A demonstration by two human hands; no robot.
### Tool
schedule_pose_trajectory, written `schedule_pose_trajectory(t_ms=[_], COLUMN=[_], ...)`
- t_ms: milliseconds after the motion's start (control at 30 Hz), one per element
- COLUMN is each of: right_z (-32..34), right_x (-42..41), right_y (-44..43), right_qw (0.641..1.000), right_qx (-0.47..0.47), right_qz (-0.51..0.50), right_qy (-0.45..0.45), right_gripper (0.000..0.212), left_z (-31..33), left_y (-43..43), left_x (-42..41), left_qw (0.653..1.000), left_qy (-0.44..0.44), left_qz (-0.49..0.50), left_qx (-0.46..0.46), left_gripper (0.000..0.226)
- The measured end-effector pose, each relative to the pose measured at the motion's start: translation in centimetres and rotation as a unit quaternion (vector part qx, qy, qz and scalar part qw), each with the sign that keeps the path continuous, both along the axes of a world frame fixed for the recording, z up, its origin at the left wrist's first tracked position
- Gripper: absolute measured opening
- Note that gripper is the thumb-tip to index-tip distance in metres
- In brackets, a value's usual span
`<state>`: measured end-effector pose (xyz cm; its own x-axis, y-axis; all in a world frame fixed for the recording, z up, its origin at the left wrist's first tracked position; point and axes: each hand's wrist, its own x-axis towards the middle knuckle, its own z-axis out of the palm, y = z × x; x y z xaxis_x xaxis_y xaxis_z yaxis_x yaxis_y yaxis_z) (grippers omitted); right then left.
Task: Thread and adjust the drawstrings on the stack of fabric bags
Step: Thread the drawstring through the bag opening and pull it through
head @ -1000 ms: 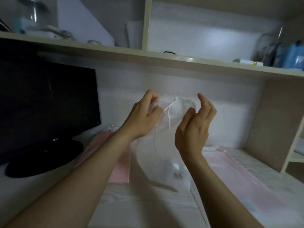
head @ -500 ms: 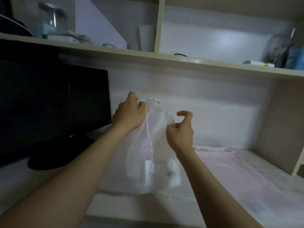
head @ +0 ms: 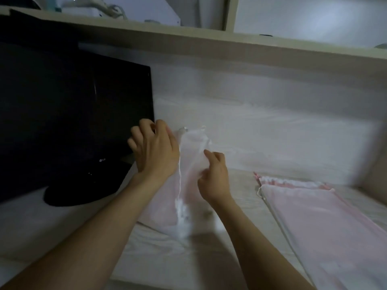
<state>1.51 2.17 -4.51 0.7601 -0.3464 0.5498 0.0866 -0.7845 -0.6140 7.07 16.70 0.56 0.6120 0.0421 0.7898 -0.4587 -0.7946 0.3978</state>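
Both hands are up over the surface point(head: 240, 187), working one sheer white bag point(head: 191, 164) that hangs between them. The left hand point(head: 155, 151) is curled at the bag's upper left edge with its fingers bent in; it looks clamped on the gathered mouth, though the blur leaves me unsure exactly what it pinches. The right hand point(head: 213, 176) is pinched onto the fabric on the bag's right side, a little lower down. So the hands sit close together, one bag's width apart, both gripping cloth.

The bag's long axis runs near vertical, mouth up by the fingertips, bottom trailing down toward the surface. A white drawstring point(head: 179, 185) drops from the mouth along the left side and ends in a fuzzy bunch near the bottom.

How far along? This one looks threaded already, since cord is running out of the top, so I'd judge it's in the adjusting stage. To the right lies a flat stack of pink bags point(head: 326, 222), mouths toward the back wall, a cord showing at the near corner. Another pink bag point(head: 159, 214) lies under the left wrist. Which pile is finished, I can't tell. A dark monitor point(head: 73, 122) stands off to the left.
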Motion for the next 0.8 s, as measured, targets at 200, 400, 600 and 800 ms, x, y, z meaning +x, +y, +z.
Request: schedule_pose_trajectory(t_ms=[200, 400, 600, 800], right_z=[-2.1, -5.2, -5.8, -5.6], right_x=[2.8, 4.3, 4.5, 3.8], right_y=[-0.2, -0.7, -0.4, -0.7], right_qw=[0.998, 0.982, 0.99, 0.98], right_qx=[0.023, -0.025, -0.051, -0.111], right_qz=[0.015, 0.033, 0.035, -0.021], right_qy=[0.064, 0.182, 0.127, 0.163], right_gripper=[0.072, 0.079, 0.094, 0.063], left_z=[-3.4, -7.1, -9.1, -9.1], left_y=[0.0, -0.3, -0.5, -0.7], left_x=[1.1, 3.9, 7.1, 9.0], left_qw=[0.957, 0.885, 0.855, 0.865], left_qy=[0.189, 0.37, 0.442, 0.41], left_qz=[-0.039, -0.051, -0.071, -0.076], left_qx=[0.216, 0.278, 0.264, 0.279], left_gripper=[0.052, 0.082, 0.093, 0.104])
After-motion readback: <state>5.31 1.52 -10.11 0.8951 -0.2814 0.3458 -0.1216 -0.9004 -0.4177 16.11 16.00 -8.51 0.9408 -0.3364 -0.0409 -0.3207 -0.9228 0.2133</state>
